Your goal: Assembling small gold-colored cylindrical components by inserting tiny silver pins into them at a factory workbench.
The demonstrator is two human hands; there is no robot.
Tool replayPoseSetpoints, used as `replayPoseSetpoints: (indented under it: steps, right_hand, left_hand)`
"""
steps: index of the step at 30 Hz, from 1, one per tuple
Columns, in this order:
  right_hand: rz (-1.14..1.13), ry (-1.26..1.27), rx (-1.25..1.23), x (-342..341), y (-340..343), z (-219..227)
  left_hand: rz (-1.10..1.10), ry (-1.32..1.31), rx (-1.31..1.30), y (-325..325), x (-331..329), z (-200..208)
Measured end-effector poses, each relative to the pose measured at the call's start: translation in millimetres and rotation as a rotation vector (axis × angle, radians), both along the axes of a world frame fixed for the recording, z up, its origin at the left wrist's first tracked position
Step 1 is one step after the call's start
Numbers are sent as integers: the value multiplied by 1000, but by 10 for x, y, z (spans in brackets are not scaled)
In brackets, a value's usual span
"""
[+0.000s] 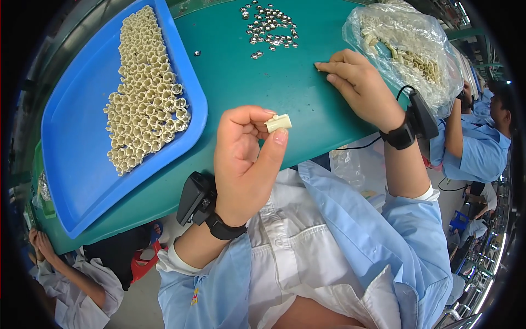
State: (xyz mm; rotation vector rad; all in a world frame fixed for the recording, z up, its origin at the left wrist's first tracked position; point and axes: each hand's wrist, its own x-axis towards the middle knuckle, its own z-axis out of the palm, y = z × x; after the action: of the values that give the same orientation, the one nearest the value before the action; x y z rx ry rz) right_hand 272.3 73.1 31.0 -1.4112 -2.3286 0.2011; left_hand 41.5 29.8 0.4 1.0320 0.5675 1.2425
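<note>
- Pinching a cream plastic part [278, 123] between thumb and fingers, the left hand [242, 164] holds it up in front of the shirt, near the table's near edge; the part is a short tube lying roughly sideways, with a small knob on its upper side.
- The right hand [364, 90] is farther off and to the right, palm down, its fingers pointing left at the tabletop; whether its fingertips are pressed together on something small, I cannot tell.
- Each wrist wears a black band, the left band [224, 227] and the right band [400, 135], with a black device beside it.
- Beyond the hands, small shiny domed metal pieces [271, 30] lie scattered on the far part of the green table [230, 74], and one single piece [197, 53] sits apart to the left, near the tray.
- On the left, a blue tray [71, 181] carries a close-packed cluster of cream parts [142, 93], open ends up; a few at its right edge look shiny inside.
- At the far right, a clear plastic bag [441, 63] holds more cream pieces.
- Farther right sits a person in light blue [474, 148].
</note>
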Motion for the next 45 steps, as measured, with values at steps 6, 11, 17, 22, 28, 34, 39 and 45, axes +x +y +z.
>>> replayPoseSetpoints:
  steps: [6, 11, 17, 22, 28, 34, 39, 45]
  right_hand:
    - [52, -7, -86, -80, -373, 127]
    - [94, -10, -117, -124, -655, 138]
    - [122, 43, -68, -97, -822, 6]
    - [154, 130, -101, -42, -806, -25]
    - [79, 369, -265, -114, -660, 106]
    - [95, 715, -455, -448, -357, 231]
    - [141, 990, -656, -655, -195, 233]
    - [167, 845, -457, -750, -241, 139]
  left_hand:
    - [8, -48, -43, -15, 2, 56]
    - [7, -36, -57, -1, 1, 52]
    - [10, -3, 8, 13, 4, 68]
    - [24, -59, -55, 21, 4, 71]
    - [33, 0, -47, 29, 5, 90]
    - [-42, -79, -55, 70, -53, 21]
    - [9, -75, -48, 46, -1, 37]
    - [6, -103, -76, 44, -21, 29]
